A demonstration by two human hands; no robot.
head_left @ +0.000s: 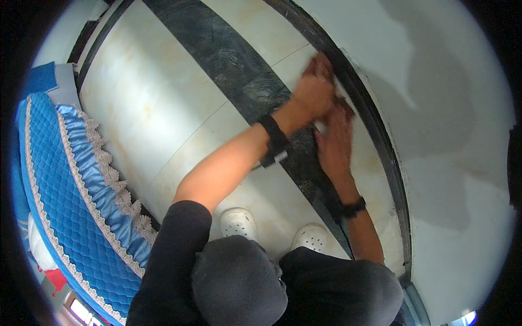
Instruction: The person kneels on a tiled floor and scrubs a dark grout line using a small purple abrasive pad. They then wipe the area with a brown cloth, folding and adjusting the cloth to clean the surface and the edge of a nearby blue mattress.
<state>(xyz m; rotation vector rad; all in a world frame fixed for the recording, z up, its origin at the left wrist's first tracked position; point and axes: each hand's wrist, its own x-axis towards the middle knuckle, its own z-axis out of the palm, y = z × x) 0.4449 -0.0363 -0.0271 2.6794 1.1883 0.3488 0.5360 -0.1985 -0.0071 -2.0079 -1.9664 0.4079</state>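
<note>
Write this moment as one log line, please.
left hand: on floor tile by wall base | right hand: beside it, on white cloth | posture: crouched

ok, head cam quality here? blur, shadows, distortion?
Head view: left hand and right hand motion-blurred at the floor's dark border; soft shadows fall across the white wall; heavy fisheye bends the tile lines; black vignette rings the frame.

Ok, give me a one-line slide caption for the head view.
Both hands, left and right, press a pale cloth on the tiled floor beside the white wall.

Bright, even light; soft shadows on the wall (435,108); hands motion-blurred; fisheye bends edges, corners black.
</note>
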